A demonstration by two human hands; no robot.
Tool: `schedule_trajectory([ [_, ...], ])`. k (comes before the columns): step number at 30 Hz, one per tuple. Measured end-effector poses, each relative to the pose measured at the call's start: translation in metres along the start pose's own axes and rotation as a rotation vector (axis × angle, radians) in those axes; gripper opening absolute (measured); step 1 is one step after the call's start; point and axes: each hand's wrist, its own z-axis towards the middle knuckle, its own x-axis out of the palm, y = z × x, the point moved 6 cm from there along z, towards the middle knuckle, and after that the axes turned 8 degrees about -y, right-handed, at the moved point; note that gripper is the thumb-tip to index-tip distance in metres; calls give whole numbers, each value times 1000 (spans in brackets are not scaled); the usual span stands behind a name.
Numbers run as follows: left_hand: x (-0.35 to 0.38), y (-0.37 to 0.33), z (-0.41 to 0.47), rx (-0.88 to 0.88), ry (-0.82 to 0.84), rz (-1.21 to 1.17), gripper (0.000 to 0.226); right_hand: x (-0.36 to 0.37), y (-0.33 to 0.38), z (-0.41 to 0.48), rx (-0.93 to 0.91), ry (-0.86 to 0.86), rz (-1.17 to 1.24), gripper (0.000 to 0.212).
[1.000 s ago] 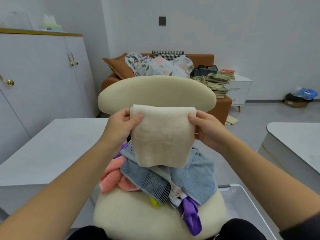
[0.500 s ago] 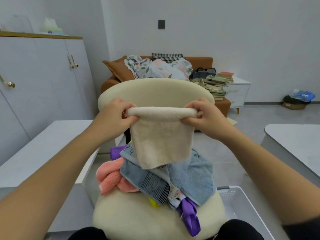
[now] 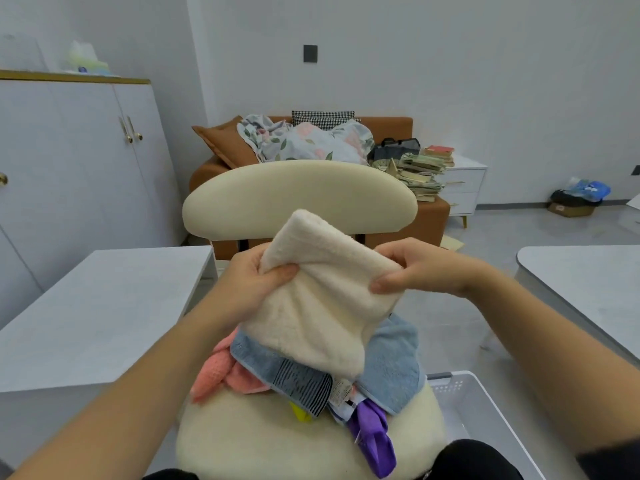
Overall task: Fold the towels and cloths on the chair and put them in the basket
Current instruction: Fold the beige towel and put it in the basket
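Note:
I hold a folded cream towel (image 3: 322,306) in the air above the cream chair (image 3: 298,199). My left hand (image 3: 256,282) grips its left edge with the thumb on top. My right hand (image 3: 412,271) pinches its right edge. The towel is tilted, with a folded corner sticking up toward the chair back. On the seat under it lies a pile: a blue towel (image 3: 388,365), a pink cloth (image 3: 221,372), a purple cloth (image 3: 374,438) and a bit of yellow cloth (image 3: 299,412). The white basket (image 3: 481,407) stands on the floor to the right of the chair.
White tables stand at the left (image 3: 100,306) and right (image 3: 588,285) of the chair. Behind the chair is a brown sofa (image 3: 388,126) with bedding and a stack of books (image 3: 420,171). White cabinets (image 3: 79,161) line the left wall.
The towel hung flat from its top corners; both hands have since dropped lower and folded it over, so it now sits bunched and tilted between them.

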Motion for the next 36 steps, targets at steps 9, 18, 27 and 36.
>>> schedule_trajectory([
  [9, -7, -16, -22, 369, -6, 356, 61, 3, 25, -9, -283, -293, -170, 17],
  [18, 1, -33, -26, 749, 148, 637, 15, 3, 37, -9, -394, -246, -355, 20],
  [27, 7, -32, -15, 844, 209, 808, 42, 11, 19, 4, -318, -45, -592, 19],
  [36, -4, -18, -4, 778, 302, 883, 33, -10, 16, 7, -272, -150, -410, 10],
])
